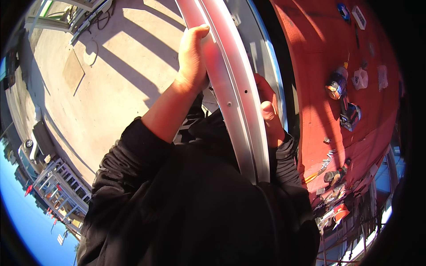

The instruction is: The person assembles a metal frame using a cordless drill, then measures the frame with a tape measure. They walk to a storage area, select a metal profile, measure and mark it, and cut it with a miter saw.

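A long silver metal profile [235, 88], grooved along its length and with small holes in its face, runs from the top of the view down to my body. My left hand [193, 57] is closed around its left edge, the thumb lying on the face. Lower down, my right hand [271, 116] is curled against the right edge, thumb raised beside it. Part of the right fingers is hidden behind the profile. The profile's lower end meets my black clothing, and its top end lies outside the view.
On the right, a red-covered work surface [310, 57] holds a cordless drill [338, 84], small plastic bags [360, 79], a white box [359, 17] and jumbled hand tools [335, 175]. A grey, blue-edged piece [278, 75] lies beside the profile. Concrete floor [128, 57] stretches left, toward metal frames [62, 186].
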A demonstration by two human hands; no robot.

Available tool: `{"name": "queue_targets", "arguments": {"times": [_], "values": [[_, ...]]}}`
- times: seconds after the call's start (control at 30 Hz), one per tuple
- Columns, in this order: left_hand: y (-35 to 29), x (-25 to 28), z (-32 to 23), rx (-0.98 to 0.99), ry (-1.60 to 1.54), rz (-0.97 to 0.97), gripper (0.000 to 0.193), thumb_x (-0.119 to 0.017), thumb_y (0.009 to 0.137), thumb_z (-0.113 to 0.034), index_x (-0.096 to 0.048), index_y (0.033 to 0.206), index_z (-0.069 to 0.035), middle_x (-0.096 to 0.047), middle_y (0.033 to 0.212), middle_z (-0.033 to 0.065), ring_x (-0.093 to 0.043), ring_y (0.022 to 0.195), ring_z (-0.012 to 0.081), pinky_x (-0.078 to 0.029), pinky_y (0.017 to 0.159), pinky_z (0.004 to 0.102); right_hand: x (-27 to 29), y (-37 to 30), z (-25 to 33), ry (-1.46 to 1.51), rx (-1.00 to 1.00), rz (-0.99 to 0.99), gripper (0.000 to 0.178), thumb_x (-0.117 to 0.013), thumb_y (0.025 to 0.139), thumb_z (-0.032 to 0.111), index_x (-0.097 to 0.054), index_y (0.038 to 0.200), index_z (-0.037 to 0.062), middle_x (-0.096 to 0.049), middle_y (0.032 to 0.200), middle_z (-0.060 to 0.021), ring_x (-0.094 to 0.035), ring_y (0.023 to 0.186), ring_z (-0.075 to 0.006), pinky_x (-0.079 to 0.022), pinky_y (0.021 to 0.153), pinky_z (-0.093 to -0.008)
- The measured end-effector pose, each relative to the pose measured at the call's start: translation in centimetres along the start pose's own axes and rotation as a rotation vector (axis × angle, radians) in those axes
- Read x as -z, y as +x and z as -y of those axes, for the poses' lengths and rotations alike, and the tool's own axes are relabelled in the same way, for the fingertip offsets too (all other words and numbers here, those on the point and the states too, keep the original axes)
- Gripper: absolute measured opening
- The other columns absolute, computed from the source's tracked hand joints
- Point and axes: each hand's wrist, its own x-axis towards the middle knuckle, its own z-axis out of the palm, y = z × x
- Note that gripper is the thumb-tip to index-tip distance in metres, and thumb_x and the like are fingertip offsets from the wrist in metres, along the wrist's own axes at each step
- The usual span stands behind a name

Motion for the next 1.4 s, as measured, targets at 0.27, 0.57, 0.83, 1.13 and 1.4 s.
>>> {"name": "queue_targets", "arguments": {"times": [0.27, 0.57, 0.83, 1.13, 1.4], "values": [[0.2, 0.7, 0.6, -0.154, 0.113, -0.025, 0.037, -0.048, 0.095, -0.033, -0.063, 0.099, -0.001, -0.067, 0.086, 0.0111, -0.064, 0.076, 0.0183, -0.053, 0.069, 0.0291, -0.9, 0.3, 0.3, 0.008, 0.037, -0.033, 0.083, -0.067, 0.076, 0.074, -0.057, 0.113, -0.0005, -0.062, 0.101, -0.0054, -0.061, 0.092, -0.0131, -0.049, 0.082, -0.0296], [1.4, 2.0, 1.3, -0.184, 0.216, -0.088, 0.035, -0.045, 0.096, -0.031, -0.061, 0.101, 0.0, -0.066, 0.087, 0.0109, -0.064, 0.079, 0.0179, -0.053, 0.07, 0.0291, -0.9, -0.4, 0.9, 0.157, -0.079, -0.013, 0.088, -0.075, 0.074, 0.068, -0.051, 0.123, -0.0023, -0.064, 0.105, -0.0097, -0.066, 0.087, -0.0136, -0.057, 0.072, -0.0265], [2.5, 3.0, 2.0, -0.162, 0.198, -0.04, 0.037, -0.045, 0.096, -0.032, -0.061, 0.101, 0.001, -0.066, 0.088, 0.0111, -0.065, 0.078, 0.0185, -0.054, 0.07, 0.0305, -0.7, -0.1, 0.5, 0.05, 0.002, -0.046, 0.08, -0.066, 0.078, 0.07, -0.057, 0.114, -0.0004, -0.064, 0.099, -0.0058, -0.061, 0.092, -0.0132, -0.05, 0.082, -0.0295], [2.3, 2.3, 1.8, -0.094, 0.112, -0.027, 0.041, -0.046, 0.093, -0.035, -0.062, 0.102, 0.002, -0.066, 0.087, 0.0133, -0.065, 0.075, 0.0207, -0.054, 0.067, 0.0317, -0.1, -0.5, 0.4, -0.06, 0.061, -0.048, 0.084, -0.063, 0.079, 0.073, -0.057, 0.12, 0.0001, -0.063, 0.105, -0.0076, -0.06, 0.098, -0.0168, -0.047, 0.087, -0.0325], [1.9, 2.2, 1.5, -0.127, 0.173, -0.064, 0.04, -0.047, 0.092, -0.033, -0.062, 0.101, 0.003, -0.066, 0.086, 0.0136, -0.064, 0.073, 0.0207, -0.054, 0.066, 0.0306, -0.5, -0.7, 1.2, 0.0, 0.027, -0.022, 0.069, -0.068, 0.078, 0.058, -0.057, 0.114, 0.0003, -0.06, 0.104, -0.0069, -0.058, 0.096, -0.0156, -0.047, 0.087, -0.0323]]}}
